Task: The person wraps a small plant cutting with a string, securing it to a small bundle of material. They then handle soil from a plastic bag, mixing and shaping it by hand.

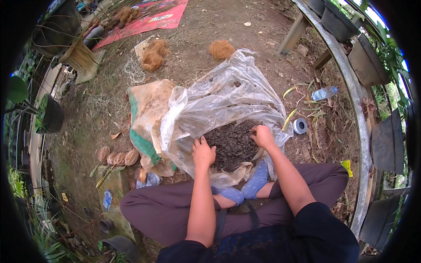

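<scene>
Dark, crumbly potting soil (233, 143) lies in the mouth of a clear plastic bag (213, 102) in front of my crossed legs. My left hand (203, 154) is at the soil's left edge, over the plastic, with its fingers apart and nothing seen in it. At the soil's upper right, my right hand (262, 136) has its fingers curled together; whether they pinch soil or plastic is hidden. A tan and green woven sack (148, 115) lies against the bag's left side.
Brown fibre clumps (221, 49) and tangled string (135, 70) lie beyond the bag. On the right are a tape roll (300, 126), a plastic bottle (324, 93) and a metal-edged bench (357, 121) with black pots (388, 141). Wrapped fibre balls (120, 157) sit at left.
</scene>
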